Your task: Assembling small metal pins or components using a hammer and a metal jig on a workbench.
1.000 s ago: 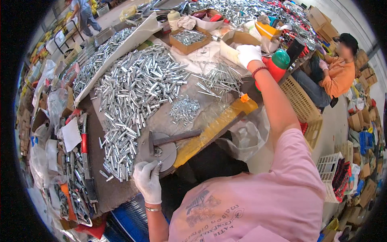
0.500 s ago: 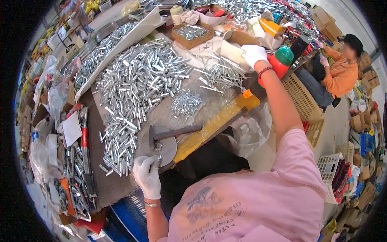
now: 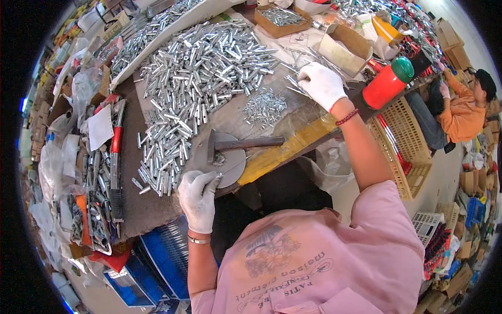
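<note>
My left hand (image 3: 197,201), in a white glove, is closed in a pinch on a thin metal rod (image 3: 231,168) at the near table edge. That rod reaches over a grey round plate (image 3: 234,177). Across the plate lies a hammer (image 3: 253,143), its head just beyond my left fingers. My right hand (image 3: 322,86), also gloved, is over a loose pile of thin rods (image 3: 299,57) with its fingers curled; whatever they hold is hidden. Between the hands sits a small heap of short metal pins (image 3: 265,108). A large pile of metal sleeves (image 3: 204,73) spreads at the left.
An open cardboard box (image 3: 345,49) and a red bottle with a green cap (image 3: 388,83) stand beyond my right hand. Yellow tape (image 3: 293,149) covers the near table edge. A yellow crate (image 3: 405,141) and a seated person in orange (image 3: 463,112) are at the right.
My right hand has come away from the box and bottle, nearer and leftward over the thin rods. My left hand keeps its pinch by the plate. The whole view has shifted.
</note>
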Demonstrator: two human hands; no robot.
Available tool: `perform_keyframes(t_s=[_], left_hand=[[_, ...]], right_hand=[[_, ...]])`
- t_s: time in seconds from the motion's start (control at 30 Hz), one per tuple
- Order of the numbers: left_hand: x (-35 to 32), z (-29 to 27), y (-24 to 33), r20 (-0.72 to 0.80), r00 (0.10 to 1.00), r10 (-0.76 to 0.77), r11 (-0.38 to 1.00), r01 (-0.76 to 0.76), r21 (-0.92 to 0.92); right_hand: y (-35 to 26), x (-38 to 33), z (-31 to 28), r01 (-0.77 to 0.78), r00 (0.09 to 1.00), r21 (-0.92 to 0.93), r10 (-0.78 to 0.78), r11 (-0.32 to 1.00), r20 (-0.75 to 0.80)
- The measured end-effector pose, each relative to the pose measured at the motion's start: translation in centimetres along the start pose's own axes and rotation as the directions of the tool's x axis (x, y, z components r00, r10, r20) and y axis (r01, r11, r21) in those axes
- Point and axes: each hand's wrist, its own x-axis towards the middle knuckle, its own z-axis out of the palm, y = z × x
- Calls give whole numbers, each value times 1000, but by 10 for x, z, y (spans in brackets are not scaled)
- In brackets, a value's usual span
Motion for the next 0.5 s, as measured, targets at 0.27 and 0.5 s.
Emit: perform_keyframes(t_s=[0.27, 0.5], left_hand=[[1, 2, -3, 1, 1000, 13, 1000, -13, -11], [1, 1, -2, 6, 1000, -8, 999, 8, -36]], right_hand=[[-1, -5, 24, -28, 991, -252, 60, 967, 119], [-11, -27, 5, -59, 997, -189, 65, 980, 29]])
